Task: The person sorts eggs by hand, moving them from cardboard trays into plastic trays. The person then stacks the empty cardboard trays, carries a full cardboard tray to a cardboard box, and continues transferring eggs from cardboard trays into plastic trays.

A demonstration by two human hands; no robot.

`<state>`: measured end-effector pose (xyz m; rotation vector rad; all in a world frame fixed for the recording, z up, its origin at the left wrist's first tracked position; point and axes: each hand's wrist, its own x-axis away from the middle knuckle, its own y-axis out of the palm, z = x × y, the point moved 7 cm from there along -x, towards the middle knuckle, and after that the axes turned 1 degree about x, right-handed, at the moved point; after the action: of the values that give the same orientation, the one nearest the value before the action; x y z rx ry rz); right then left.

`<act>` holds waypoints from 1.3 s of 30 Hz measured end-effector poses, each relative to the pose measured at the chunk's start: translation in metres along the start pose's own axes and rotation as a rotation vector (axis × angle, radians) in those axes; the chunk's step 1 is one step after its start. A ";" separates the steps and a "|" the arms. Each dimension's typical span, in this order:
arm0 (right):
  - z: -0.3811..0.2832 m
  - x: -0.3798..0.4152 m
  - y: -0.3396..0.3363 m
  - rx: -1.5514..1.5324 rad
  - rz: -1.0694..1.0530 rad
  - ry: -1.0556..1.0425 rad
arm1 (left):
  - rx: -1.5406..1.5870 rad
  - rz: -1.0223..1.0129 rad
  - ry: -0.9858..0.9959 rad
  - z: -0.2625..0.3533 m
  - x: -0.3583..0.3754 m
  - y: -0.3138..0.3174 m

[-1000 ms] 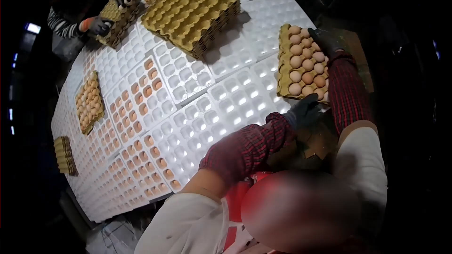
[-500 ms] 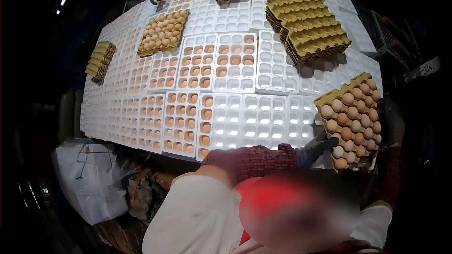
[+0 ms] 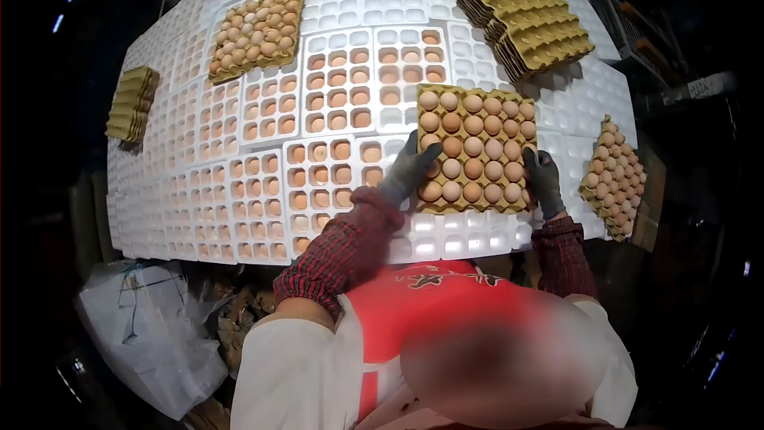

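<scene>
Eggs (image 3: 473, 146) crowd the tray (image 3: 477, 208), held at opposite sides by the left hand (image 3: 409, 169) and right hand (image 3: 544, 181). Uneven lifting could tip some out.

White foam trays (image 3: 455, 240) gleam brightly amid near-black surroundings, their outer rows bowed by wide-angle distortion.

Left grip (image 3: 411, 167) and right grip (image 3: 543, 179) holding egg-filled tray (image 3: 440, 207), white foam packs (image 3: 342, 6) below, tray stack (image 3: 529, 22) beyond
</scene>
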<state>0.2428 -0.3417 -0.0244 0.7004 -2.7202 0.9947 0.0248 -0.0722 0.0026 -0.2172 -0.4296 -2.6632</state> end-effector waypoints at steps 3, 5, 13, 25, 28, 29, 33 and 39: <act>-0.063 0.050 -0.009 0.605 0.376 -0.343 | -0.373 0.038 0.044 -0.006 0.010 -0.029; -0.115 0.088 0.021 0.467 0.204 -0.624 | -0.716 -0.013 0.258 0.019 0.035 -0.012; -0.120 0.119 0.109 0.345 -0.288 -0.659 | -0.953 -0.107 0.260 0.013 0.063 0.008; -0.150 0.089 0.115 0.455 -0.277 -0.756 | -1.391 -0.106 0.317 0.029 0.026 0.028; -0.126 0.065 0.071 -0.376 -0.348 -0.428 | -0.461 -0.021 0.176 0.031 0.033 -0.026; -0.134 0.061 0.068 -0.389 -0.441 -0.345 | -0.189 -0.020 -0.015 0.018 0.025 -0.048; -0.185 0.069 0.106 0.692 -0.151 -0.760 | -0.865 -0.026 0.439 0.049 0.000 -0.025; -0.175 0.047 0.155 1.129 -0.160 -0.711 | -1.848 0.010 0.124 0.020 -0.031 0.019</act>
<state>0.1256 -0.1429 0.0358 1.6332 -2.2201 2.6503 0.0628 -0.0700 0.0196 -0.5048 2.0494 -2.1066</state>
